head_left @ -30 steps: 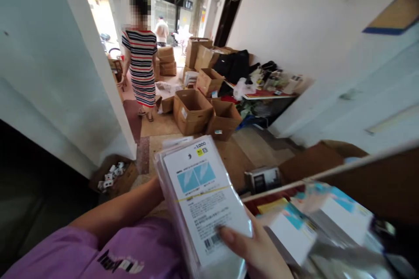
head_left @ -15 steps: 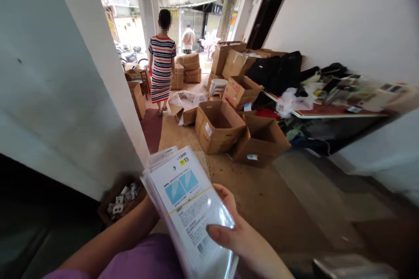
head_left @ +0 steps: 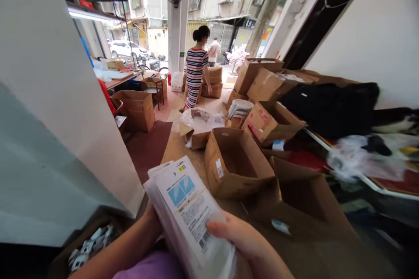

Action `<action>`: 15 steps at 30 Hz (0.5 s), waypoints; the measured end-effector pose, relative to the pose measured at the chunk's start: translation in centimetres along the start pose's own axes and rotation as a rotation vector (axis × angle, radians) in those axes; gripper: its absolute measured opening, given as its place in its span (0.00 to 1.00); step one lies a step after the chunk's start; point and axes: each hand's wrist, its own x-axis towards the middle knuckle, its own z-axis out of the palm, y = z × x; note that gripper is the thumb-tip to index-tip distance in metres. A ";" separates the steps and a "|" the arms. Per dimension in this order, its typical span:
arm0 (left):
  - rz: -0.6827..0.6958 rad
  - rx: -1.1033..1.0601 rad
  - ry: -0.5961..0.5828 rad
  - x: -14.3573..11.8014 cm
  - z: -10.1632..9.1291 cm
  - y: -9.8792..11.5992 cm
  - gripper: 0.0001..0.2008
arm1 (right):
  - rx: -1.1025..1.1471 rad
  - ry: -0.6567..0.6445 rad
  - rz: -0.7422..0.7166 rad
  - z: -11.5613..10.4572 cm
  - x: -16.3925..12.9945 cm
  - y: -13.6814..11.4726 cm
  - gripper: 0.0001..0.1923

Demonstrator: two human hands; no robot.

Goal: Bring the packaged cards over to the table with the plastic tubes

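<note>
Down low in the head view, both hands hold a stack of flat plastic packets (head_left: 190, 218): the right hand (head_left: 252, 246) pinches its near edge with the thumb on top, and the left hand (head_left: 151, 222) grips the far side, its fingers hidden behind. A moment ago a shelf of packets was close by; now it is gone and open cardboard boxes (head_left: 238, 170) on the floor are nearer, so the person seems to be carrying the stack toward them.

Glossy clear plastic sleeves (head_left: 188, 213) over matt printed paper; rough brown cardboard boxes (head_left: 234, 168).
</note>
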 end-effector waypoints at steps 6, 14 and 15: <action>0.039 0.017 0.152 11.3 3.7 5.3 0.23 | -0.006 0.112 0.069 -9.3 8.1 -6.3 0.32; 0.007 -0.024 0.202 23.2 10.1 11.9 0.23 | 0.073 0.182 0.073 -17.2 15.1 -14.6 0.24; 0.011 -0.025 0.202 24.7 10.7 12.7 0.23 | 0.077 0.177 0.075 -18.2 16.1 -15.5 0.24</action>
